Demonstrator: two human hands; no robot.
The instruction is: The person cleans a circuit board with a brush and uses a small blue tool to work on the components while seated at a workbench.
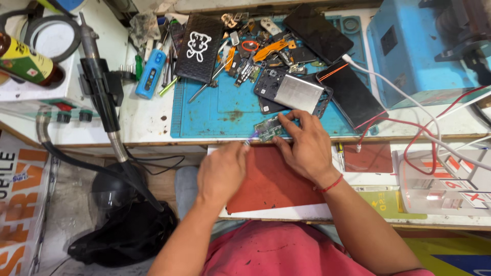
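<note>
Small green circuit board [269, 129] at the blue mat's [225, 115] near edge, pinned by the right hand's [304, 145] fingertips; left hand [221, 171], closed around a purple-tipped tool [250, 138], touches its left end; opened phone [294, 92] crowds behind, red pad [266, 181] lies bare in front

Matt blue rubber mat [225, 115], stained
</note>
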